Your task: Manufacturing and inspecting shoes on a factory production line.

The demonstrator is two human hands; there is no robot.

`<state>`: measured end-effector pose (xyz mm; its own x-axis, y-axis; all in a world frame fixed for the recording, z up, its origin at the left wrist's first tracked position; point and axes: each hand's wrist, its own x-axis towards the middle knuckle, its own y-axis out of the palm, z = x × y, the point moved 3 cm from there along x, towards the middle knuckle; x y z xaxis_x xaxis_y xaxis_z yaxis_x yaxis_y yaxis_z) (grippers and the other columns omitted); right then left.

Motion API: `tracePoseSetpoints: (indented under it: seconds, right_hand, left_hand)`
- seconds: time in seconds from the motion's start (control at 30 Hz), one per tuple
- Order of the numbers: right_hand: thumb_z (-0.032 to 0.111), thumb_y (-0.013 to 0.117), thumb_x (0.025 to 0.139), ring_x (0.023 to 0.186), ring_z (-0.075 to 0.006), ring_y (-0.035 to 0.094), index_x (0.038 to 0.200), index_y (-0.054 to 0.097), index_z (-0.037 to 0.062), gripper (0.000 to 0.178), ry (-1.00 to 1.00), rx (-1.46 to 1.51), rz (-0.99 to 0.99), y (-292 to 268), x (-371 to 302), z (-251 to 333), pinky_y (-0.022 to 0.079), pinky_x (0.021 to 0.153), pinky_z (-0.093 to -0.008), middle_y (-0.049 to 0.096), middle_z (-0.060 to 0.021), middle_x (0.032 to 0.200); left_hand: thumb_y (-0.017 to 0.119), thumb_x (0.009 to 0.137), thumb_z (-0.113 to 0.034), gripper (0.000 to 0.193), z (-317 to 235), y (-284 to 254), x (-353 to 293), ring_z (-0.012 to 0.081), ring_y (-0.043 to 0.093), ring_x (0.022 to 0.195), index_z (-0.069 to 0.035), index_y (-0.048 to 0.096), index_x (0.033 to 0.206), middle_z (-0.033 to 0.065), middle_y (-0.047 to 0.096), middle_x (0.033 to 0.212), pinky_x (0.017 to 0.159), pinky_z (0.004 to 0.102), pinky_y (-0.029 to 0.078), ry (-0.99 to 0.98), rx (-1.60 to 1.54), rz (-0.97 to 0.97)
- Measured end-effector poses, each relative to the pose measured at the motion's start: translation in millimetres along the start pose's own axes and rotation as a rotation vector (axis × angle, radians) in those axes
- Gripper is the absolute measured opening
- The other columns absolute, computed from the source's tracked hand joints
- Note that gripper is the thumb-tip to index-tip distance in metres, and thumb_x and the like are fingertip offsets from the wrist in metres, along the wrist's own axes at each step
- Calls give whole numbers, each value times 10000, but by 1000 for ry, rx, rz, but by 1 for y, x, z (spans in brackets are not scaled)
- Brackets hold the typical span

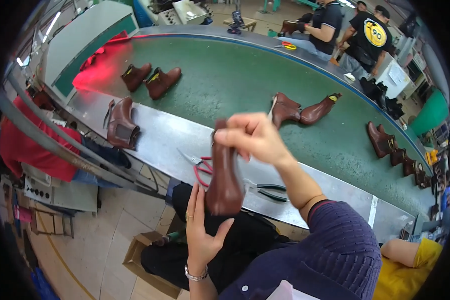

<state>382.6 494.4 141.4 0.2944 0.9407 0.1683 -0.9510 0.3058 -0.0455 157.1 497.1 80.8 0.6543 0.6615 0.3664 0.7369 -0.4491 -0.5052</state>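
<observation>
A brown leather ankle boot point(224, 181) hangs upright in front of me, its rounded end downward. My right hand point(252, 137) grips its upper end between thumb and fingers. Beside the lower end is my left hand point(205, 230), fingers stretched up and thumb apart; whether it touches the leather I cannot tell. Behind the boot, red-handled scissors point(201, 165) lie on the metal ledge point(160, 130). Pliers with dark green handles point(272, 192) rest to the right of the boot. Another brown boot point(121, 125) stands farther left on the ledge.
A green conveyor belt point(220, 80) runs beyond the ledge, carrying boots in pairs point(163, 83) and a row point(382, 140) at the right. Red light falls by a machine hood point(92, 47). Metal rails point(70, 150) stand left, a cardboard box point(135, 252) below. People work nearby.
</observation>
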Motion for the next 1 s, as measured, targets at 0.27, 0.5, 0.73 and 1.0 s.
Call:
tracePoseSetpoints:
  seconds: [0.27, 0.5, 0.73, 1.0]
  right_hand:
    - [269, 663, 928, 426, -11, 433, 617, 477, 95, 402, 86, 186, 64, 30, -10, -58, 301, 391, -201, 478, 56, 536]
    - [224, 682, 919, 584, -29, 534, 1173, 630, 10, 336, 25, -49, -68, 28, 1, -64, 418, 509, -197, 617, 30, 704]
    - [384, 833, 719, 1086, -219, 553, 1444, 424, 62, 893, -225, -446, 148, 29, -36, -42, 476, 936, -383, 506, -120, 1233]
    - [226, 881, 628, 1149, -342, 547, 1404, 461, 39, 902, -317, -564, -47, 45, -67, -65, 482, 937, -400, 501, -184, 1275]
  left_hand:
    - [779, 699, -31, 835, 40, 22, -1, 332, 602, 1131, -26, 403, 1445, 192, 564, 1327, 941, 368, 485, -118, -136, 84]
    - [836, 703, -144, 803, 39, 18, 21, 308, 611, 1134, -29, 461, 1404, 193, 591, 1290, 938, 368, 487, -26, -98, -6]
    - [842, 702, -154, 810, 61, 14, 42, 263, 669, 1032, -29, 465, 1408, 183, 637, 1222, 881, 343, 524, -140, -278, -49]
    - [834, 671, -93, 834, 59, 14, 29, 281, 641, 1112, -45, 461, 1416, 170, 599, 1300, 918, 341, 517, -52, -254, -26]
